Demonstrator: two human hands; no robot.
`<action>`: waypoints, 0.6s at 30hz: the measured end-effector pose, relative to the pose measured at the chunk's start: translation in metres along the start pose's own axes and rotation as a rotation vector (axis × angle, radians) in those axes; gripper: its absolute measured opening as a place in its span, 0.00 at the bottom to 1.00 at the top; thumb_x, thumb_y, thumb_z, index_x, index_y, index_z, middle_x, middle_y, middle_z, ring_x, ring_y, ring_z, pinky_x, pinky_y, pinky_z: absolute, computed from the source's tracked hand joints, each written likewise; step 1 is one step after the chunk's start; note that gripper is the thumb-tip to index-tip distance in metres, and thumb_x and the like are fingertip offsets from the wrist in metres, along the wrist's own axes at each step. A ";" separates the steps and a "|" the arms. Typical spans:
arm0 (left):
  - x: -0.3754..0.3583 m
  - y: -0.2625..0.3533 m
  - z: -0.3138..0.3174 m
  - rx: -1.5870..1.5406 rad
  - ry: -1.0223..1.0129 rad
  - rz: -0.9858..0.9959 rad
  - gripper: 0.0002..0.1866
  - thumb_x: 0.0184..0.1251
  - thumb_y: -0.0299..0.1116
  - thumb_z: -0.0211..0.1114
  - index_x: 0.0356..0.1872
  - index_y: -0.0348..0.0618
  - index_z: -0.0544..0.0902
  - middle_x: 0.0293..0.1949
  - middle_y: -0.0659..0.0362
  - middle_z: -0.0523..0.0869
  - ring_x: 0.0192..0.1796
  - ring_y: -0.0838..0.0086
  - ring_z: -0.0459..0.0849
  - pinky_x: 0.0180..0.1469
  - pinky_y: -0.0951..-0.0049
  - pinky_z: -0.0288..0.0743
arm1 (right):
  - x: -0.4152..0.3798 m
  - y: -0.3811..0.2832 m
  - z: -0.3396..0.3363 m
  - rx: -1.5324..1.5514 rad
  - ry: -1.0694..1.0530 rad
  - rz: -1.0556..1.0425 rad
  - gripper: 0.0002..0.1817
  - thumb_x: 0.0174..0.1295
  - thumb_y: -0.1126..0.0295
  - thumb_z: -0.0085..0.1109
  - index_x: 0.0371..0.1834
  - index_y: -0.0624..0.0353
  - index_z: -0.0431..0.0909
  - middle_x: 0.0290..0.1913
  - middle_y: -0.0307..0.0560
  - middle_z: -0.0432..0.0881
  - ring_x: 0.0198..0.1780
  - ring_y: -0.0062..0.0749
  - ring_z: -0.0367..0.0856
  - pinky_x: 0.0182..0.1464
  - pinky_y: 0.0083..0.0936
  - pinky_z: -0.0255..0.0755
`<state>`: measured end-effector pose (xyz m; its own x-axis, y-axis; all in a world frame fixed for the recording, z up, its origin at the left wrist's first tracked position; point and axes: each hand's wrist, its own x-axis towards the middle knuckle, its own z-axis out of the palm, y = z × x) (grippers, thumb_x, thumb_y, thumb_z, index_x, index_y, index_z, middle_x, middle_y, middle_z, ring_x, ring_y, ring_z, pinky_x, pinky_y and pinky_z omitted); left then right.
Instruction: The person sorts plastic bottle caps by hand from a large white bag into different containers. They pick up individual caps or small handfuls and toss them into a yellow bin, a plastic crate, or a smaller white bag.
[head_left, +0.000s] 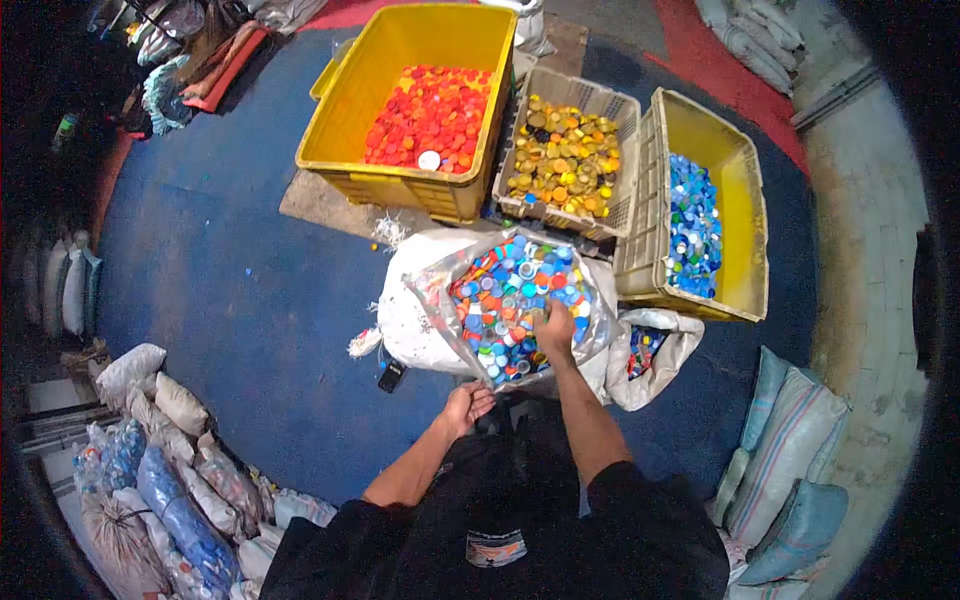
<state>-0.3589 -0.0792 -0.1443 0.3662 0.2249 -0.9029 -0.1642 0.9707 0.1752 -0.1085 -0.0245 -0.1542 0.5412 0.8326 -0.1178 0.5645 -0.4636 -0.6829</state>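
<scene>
A clear plastic bag [430, 290] full of mixed bottle caps [500, 315] lies open in front of me. My right hand [555, 332] is down among these caps, its fingers drawn together; whatever they hold is hidden. At the bag's near edge, my left hand [468, 405] has its palm turned up and its fingers loosely curled but apart, with nothing seen in it. Beyond the bag are a yellow bin [320, 140] of red caps, a pale crate [630, 135] of yellow caps and a tilted yellow-and-beige bin [738, 160] of blue caps.
A white sack [685, 350] with more caps stands right of the bag. A small black device [391, 376] lies on the blue floor [240, 300]. Stuffed sacks [790, 450] are stacked at the right, and filled bags [180, 500] are heaped at the lower left.
</scene>
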 end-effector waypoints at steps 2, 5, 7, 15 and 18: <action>-0.024 0.013 0.016 0.017 0.070 0.000 0.11 0.74 0.39 0.50 0.44 0.43 0.75 0.38 0.60 0.79 0.39 0.72 0.80 0.45 0.71 0.78 | 0.011 -0.012 0.007 -0.096 0.031 -0.051 0.22 0.49 0.71 0.64 0.49 0.62 0.74 0.43 0.60 0.80 0.48 0.57 0.76 0.52 0.48 0.68; -0.030 0.015 0.002 -0.034 0.036 0.017 0.09 0.74 0.37 0.50 0.39 0.45 0.75 0.29 0.67 0.77 0.31 0.78 0.77 0.38 0.75 0.77 | 0.030 -0.025 0.013 -0.198 -0.009 -0.084 0.25 0.48 0.68 0.67 0.51 0.63 0.74 0.46 0.60 0.79 0.50 0.55 0.75 0.53 0.47 0.69; -0.034 0.016 -0.006 -0.062 0.030 0.048 0.09 0.74 0.37 0.51 0.39 0.45 0.75 0.28 0.67 0.76 0.30 0.79 0.77 0.36 0.77 0.76 | 0.039 -0.031 0.019 -0.245 -0.029 -0.067 0.24 0.49 0.68 0.68 0.49 0.64 0.74 0.48 0.59 0.79 0.52 0.55 0.75 0.56 0.44 0.69; -0.045 0.021 -0.025 -0.081 0.057 0.092 0.08 0.75 0.36 0.49 0.39 0.45 0.74 0.27 0.69 0.73 0.30 0.81 0.75 0.42 0.75 0.79 | 0.049 -0.052 0.027 -0.455 -0.136 -0.073 0.24 0.51 0.66 0.67 0.50 0.65 0.73 0.48 0.57 0.78 0.52 0.52 0.76 0.53 0.43 0.72; -0.049 0.020 -0.026 -0.071 0.070 0.095 0.08 0.74 0.37 0.49 0.40 0.45 0.74 0.27 0.69 0.75 0.31 0.81 0.77 0.43 0.75 0.79 | 0.050 -0.053 0.029 -0.474 -0.143 -0.076 0.23 0.52 0.67 0.66 0.49 0.64 0.74 0.48 0.58 0.78 0.51 0.52 0.76 0.53 0.43 0.72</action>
<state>-0.4035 -0.0730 -0.1068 0.2813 0.3067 -0.9093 -0.2600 0.9365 0.2355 -0.1293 0.0501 -0.1451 0.4152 0.8873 -0.2010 0.8382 -0.4590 -0.2947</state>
